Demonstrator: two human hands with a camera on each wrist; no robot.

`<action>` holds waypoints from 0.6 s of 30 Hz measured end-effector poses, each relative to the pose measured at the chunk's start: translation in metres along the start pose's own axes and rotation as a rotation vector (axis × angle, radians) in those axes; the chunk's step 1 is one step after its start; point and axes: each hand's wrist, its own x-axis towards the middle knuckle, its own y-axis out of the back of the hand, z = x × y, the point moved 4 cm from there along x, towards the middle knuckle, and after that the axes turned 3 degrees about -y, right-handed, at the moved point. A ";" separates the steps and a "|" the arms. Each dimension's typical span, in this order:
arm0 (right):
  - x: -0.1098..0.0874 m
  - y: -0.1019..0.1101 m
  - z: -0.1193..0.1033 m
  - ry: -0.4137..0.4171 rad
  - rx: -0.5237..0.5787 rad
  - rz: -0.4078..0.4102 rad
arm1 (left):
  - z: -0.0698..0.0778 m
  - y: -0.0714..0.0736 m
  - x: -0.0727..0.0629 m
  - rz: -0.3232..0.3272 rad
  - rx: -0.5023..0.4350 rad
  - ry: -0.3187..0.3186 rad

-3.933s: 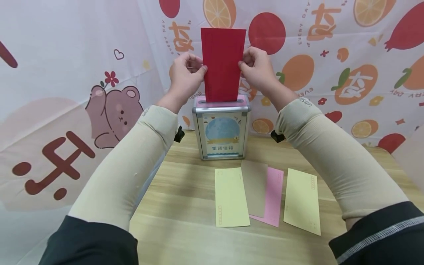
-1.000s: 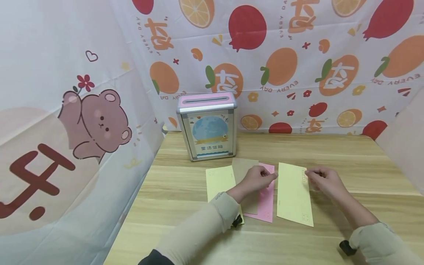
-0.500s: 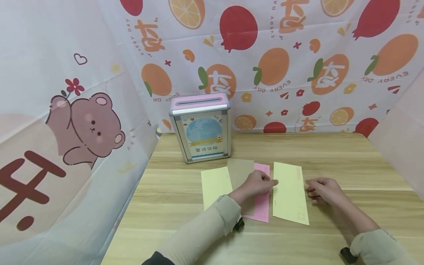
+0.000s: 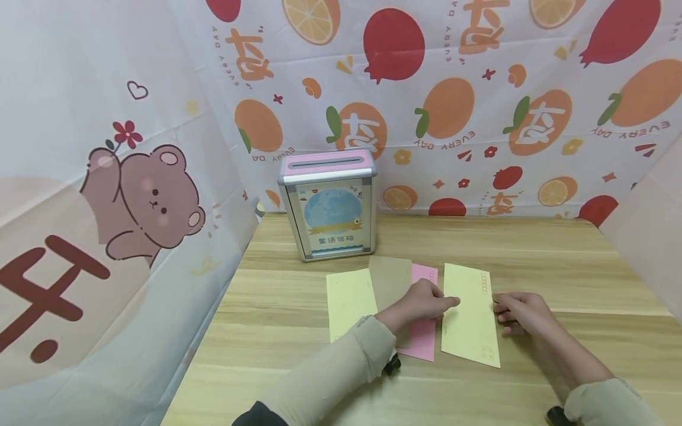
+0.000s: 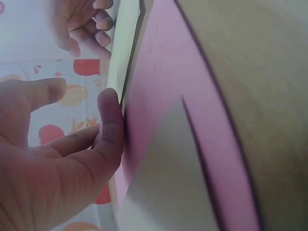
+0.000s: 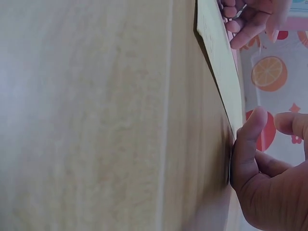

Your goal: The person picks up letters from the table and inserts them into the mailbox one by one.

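Fingers of the left hand (image 4: 423, 299) are loosely bent and spread, with one tip over the left edge of the yellow envelope (image 4: 470, 313); those of the right hand (image 4: 524, 312) curl softly at its right edge, thumb and finger tips parted; neither hand seems to grip anything, and whether a fingertip has got beneath the paper I cannot tell. That envelope lies on the table (image 4: 565, 290), just beside the pink envelope (image 4: 423, 344) and to its right; the brown envelope (image 4: 388, 278) overlaps the pink one and the other yellow envelope (image 4: 348, 299).

Picking up by both long edges looks like the step in hand; to do it well, slide a nail under each edge first, then close the thumbs from above, lightly, since thin paper would probably buckle if squeezed inward; set the two pinches level, so that it rises without twisting; raise the left hand cleanly, as its lower fingers are over the pink envelope and could drag it; the box (image 4: 333, 220) stands well behind, leaving room to lift.
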 end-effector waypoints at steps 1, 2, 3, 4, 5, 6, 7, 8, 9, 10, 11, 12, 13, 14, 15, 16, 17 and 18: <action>0.000 0.000 0.000 -0.002 0.005 0.000 | 0.001 -0.001 0.000 0.001 -0.004 -0.003; 0.000 -0.001 0.000 -0.002 0.010 -0.002 | 0.001 -0.002 0.000 0.001 -0.004 -0.002; 0.000 -0.001 0.000 -0.004 0.021 -0.003 | 0.002 -0.002 0.001 0.003 -0.004 0.000; 0.001 -0.001 0.000 -0.005 0.030 -0.007 | 0.003 -0.003 0.000 0.006 -0.001 0.005; 0.001 -0.001 0.000 -0.008 0.040 -0.011 | 0.004 -0.003 0.000 0.010 -0.001 0.012; 0.001 -0.001 0.000 -0.008 0.046 -0.015 | 0.005 -0.003 0.000 0.015 -0.002 0.022; 0.002 -0.001 0.000 -0.010 0.055 -0.017 | 0.006 -0.004 0.000 0.021 -0.005 0.035; 0.002 -0.001 0.000 -0.012 0.062 -0.021 | 0.007 -0.004 -0.001 0.028 -0.007 0.051; 0.002 -0.001 0.000 -0.015 0.071 -0.022 | 0.008 -0.004 -0.001 0.036 -0.013 0.065; 0.003 0.000 0.001 -0.017 0.073 -0.026 | 0.009 -0.005 -0.002 0.043 -0.018 0.082; 0.003 0.000 0.001 -0.019 0.076 -0.027 | 0.009 -0.005 -0.002 0.051 -0.023 0.096; 0.004 0.000 0.001 -0.020 0.078 -0.029 | 0.010 -0.005 -0.003 0.057 -0.023 0.103; 0.004 0.000 0.001 -0.023 0.081 -0.028 | 0.010 -0.005 -0.003 0.063 -0.024 0.104; 0.004 0.000 0.002 -0.025 0.084 -0.028 | 0.010 -0.005 -0.003 0.066 -0.024 0.103; 0.005 0.000 0.002 -0.029 0.089 -0.026 | 0.009 -0.006 -0.002 0.070 -0.024 0.100; 0.005 0.000 0.002 -0.031 0.093 -0.023 | 0.009 -0.006 -0.002 0.073 -0.022 0.094; 0.005 0.000 0.002 -0.033 0.098 -0.021 | 0.008 -0.007 -0.002 0.077 -0.026 0.085; 0.005 -0.001 0.003 -0.035 0.104 -0.020 | 0.007 -0.007 -0.001 0.083 -0.028 0.078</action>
